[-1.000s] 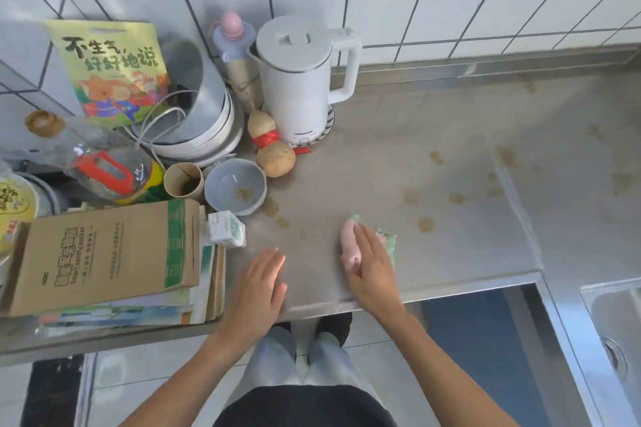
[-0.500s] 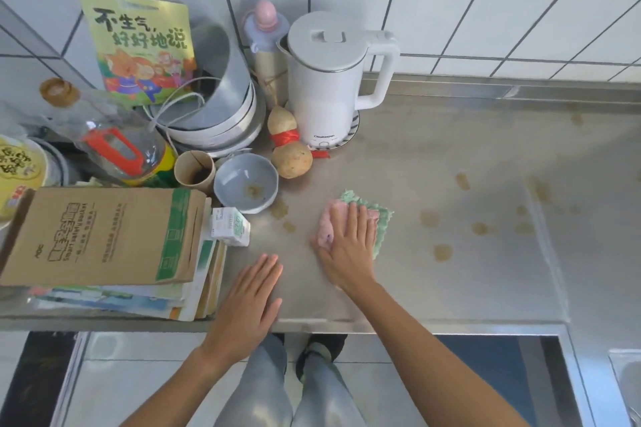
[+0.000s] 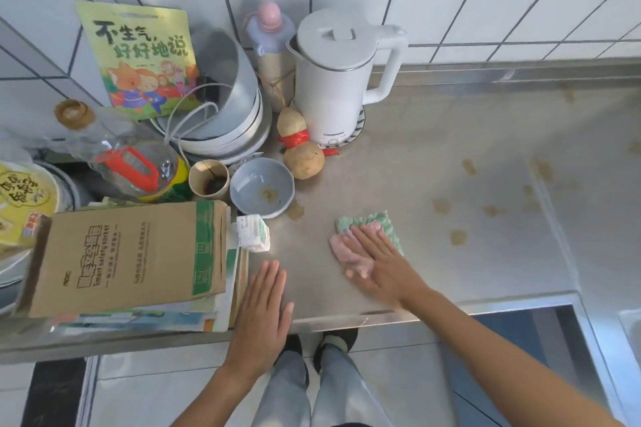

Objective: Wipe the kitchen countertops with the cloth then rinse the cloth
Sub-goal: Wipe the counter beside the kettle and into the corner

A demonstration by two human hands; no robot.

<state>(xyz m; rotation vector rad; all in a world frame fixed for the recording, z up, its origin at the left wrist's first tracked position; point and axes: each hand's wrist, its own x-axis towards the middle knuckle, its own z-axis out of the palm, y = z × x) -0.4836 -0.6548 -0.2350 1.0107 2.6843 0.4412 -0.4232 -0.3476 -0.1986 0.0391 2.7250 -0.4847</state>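
Observation:
A pink and green cloth (image 3: 350,232) lies flat on the steel countertop (image 3: 451,135), a little in from its front edge. My right hand (image 3: 378,262) presses down on the cloth with straight fingers and covers most of it. My left hand (image 3: 265,302) rests flat and open on the counter's front edge, beside a stack of papers. Several brown stains (image 3: 458,236) dot the counter to the right of the cloth, and one stain (image 3: 295,211) sits by the bowl.
At the back stand a white kettle (image 3: 333,80), a gourd (image 3: 301,149) and a stack of bowls (image 3: 222,121). A grey bowl (image 3: 262,185), paper cup (image 3: 209,180), small carton (image 3: 253,232), oil bottle (image 3: 128,163) and cardboard box (image 3: 128,253) crowd the left. A sink corner (image 3: 629,326) shows at right.
My right hand has slid the cloth away from the front edge and toward the left, then a little back toward me. My left hand stays flat on the counter edge.

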